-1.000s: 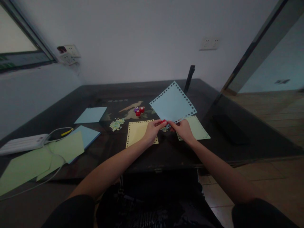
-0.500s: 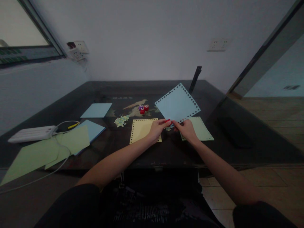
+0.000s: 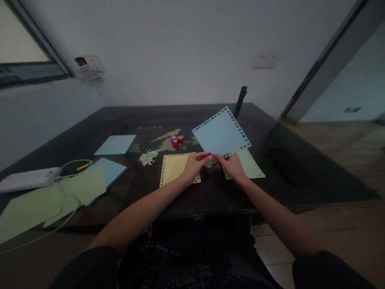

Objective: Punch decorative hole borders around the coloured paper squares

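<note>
Paper (image 3: 221, 130), light blue and with small dark holes along its edges, is held tilted above the table (image 3: 186, 200). Fingers of the left hand (image 3: 192, 165) are closed around a small red punch (image 3: 208, 155) at its lowest corner; fingers of the right hand (image 3: 233, 166) seem to pinch the sheet just beside it. Because it is supported only at this low part, it could, in my judgement, bend or turn if the right grasp becomes loose, and then a hole may come crooked or overlap its neighbour. Strong squeezing on a slipping punch might also tear the corner. Loose paper bits (image 3: 211, 163) near the fingers could be scattered if a hand brushes them.

The mouth of the punch is hidden, so I cannot tell how deep the paper sits inside. The hands cover parts of the yellow sheet (image 3: 173, 170) and the green sheet (image 3: 252, 168). Light is weak, and hole shapes are difficult to read.
</note>
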A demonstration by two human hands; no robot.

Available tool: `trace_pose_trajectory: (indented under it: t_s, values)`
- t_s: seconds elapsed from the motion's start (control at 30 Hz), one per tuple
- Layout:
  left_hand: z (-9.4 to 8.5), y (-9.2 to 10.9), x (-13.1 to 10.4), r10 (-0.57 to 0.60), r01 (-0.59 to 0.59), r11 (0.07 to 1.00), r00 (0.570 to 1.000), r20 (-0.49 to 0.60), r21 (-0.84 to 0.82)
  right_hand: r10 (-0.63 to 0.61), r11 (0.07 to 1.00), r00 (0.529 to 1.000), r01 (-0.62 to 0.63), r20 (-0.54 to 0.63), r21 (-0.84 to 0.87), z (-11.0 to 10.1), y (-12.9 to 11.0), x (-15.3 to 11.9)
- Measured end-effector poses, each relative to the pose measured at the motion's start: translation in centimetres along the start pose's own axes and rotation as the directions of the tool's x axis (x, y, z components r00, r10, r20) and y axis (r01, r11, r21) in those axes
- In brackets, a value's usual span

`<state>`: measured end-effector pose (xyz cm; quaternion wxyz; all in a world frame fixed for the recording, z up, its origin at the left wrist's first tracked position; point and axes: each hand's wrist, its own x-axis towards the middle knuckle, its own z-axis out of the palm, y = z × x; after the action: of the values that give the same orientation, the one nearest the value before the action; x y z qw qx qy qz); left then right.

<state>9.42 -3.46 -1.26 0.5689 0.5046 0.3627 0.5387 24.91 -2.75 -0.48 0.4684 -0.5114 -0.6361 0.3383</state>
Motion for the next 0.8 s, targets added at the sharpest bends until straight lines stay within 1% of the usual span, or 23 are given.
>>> trace_pose_trajectory:
  t_s: [0.23,0.4,0.5,0.57,0.67,0.73,0.8]
  values:
    - [0.2,0.4,-0.2,0.011,-0.011,0.999,1.000,-0.002,0.030,-0.006,1.000,1.000,0.006,-0.025,-0.006,0.0,0.2,0.0]
    - [0.1,0.3,0.0,0.022,-0.022,0.999,1.000,0.000,0.038,-0.008,1.000,1.000,0.008,-0.017,-0.010,0.0,0.5,0.0]
    - [0.1,0.2,0.0,0.029,-0.028,0.999,1.000,0.000,0.043,-0.023,1.000,0.999,0.024,-0.046,0.013,0.2,0.4,0.0]
    - [0.2,0.3,0.0,0.013,-0.013,0.999,1.000,0.000,0.039,-0.044,0.997,0.998,0.048,-0.051,0.063,0.3,0.3,0.0]
    - [0.3,0.4,-0.2,-0.039,0.039,0.999,0.999,0.002,0.008,-0.069,0.982,0.997,0.073,-0.029,0.174,0.6,0.4,0.1]
    - [0.4,0.4,-0.3,-0.062,0.062,0.998,0.998,0.001,-0.004,-0.054,0.965,0.998,0.055,-0.010,0.255,0.8,0.5,0.0]
    - [0.4,0.4,-0.3,-0.067,0.067,0.998,0.998,0.006,-0.004,-0.022,0.947,0.999,0.011,0.029,0.322,1.1,0.5,-0.1]
